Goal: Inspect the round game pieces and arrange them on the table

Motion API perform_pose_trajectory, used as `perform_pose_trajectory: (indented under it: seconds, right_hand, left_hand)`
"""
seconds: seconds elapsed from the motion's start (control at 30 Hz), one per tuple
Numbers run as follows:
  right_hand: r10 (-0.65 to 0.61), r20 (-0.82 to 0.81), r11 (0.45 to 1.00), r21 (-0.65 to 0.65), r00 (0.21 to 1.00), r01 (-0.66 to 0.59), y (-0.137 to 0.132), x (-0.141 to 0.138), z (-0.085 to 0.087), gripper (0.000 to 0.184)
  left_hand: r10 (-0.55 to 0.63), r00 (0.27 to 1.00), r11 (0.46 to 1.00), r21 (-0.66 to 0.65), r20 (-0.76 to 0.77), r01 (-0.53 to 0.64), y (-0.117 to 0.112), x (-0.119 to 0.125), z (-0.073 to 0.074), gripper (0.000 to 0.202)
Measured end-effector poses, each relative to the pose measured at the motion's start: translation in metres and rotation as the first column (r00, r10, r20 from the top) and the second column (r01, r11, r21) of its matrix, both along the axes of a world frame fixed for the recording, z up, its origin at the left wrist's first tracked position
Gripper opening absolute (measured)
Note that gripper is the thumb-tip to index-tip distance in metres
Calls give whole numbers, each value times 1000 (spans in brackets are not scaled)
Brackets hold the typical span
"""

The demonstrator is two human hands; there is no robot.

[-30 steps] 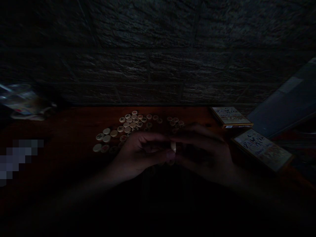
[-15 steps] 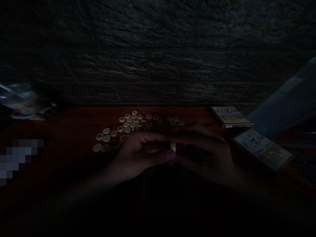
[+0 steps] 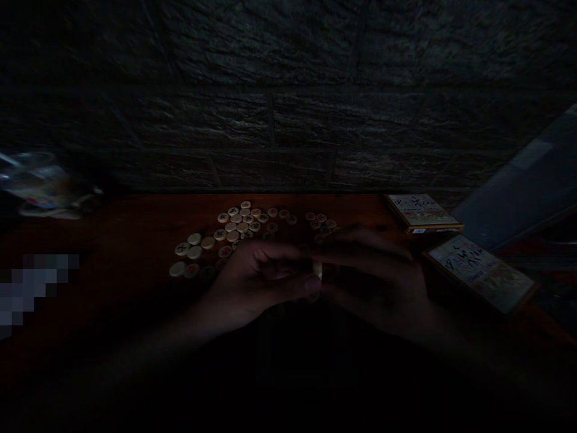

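Between my left hand (image 3: 255, 282) and my right hand (image 3: 383, 279) a pale round xiangqi piece (image 3: 318, 270) is held on edge, above the near part of the table. My left thumb and fingers pinch it from the left. From the right, my right hand's fingertips close on its other side; they are dark and partly in shadow. Many more xiangqi pieces (image 3: 232, 227) lie loosely behind my hands, some showing red or black characters and some blank. A smaller cluster of pieces (image 3: 321, 224) sits farther right, partly hidden by my right hand.
Two flat printed boxes, one at the back (image 3: 421, 210) and one nearer (image 3: 480, 270), lie on the right of the wooden table (image 3: 148, 225). A clear plastic container (image 3: 47, 183) stands at the far left. A stone-block wall (image 3: 297, 120) rises behind. The light is very dim.
The held piece has turned slightly and moved a touch to the right between my fingertips. My hands stay in nearly the same place, and the pieces on the table have not moved.
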State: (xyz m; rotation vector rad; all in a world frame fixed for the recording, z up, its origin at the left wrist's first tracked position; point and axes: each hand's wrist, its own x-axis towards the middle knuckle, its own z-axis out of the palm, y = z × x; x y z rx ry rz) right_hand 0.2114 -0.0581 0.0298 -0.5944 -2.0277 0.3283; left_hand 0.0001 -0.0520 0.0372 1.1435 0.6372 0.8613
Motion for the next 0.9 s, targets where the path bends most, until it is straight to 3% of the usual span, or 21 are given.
perform_pose_trajectory:
  seconds: [0.2,0.43,0.67,0.9]
  right_hand:
    - [-18,4,1000,3,1000,18,1,0,0,38]
    - [-13,13,1000,3,1000,13,-1,1,1,34]
    - [-28,9,1000,-2,1000,28,0,0,0,40]
    - [-23,8,1000,20,1000,22,0,1,0,33]
  left_hand:
    - [37,999,999,33,-38,-36,0,-4,-8,29]
    - [95,990,994,66,-108,-88,-1,-1,-1,25]
    - [65,995,997,50,-70,-62,-2,-1,-5,28]
    - [54,996,997,59,-69,-50,-1,-3,-4,26]
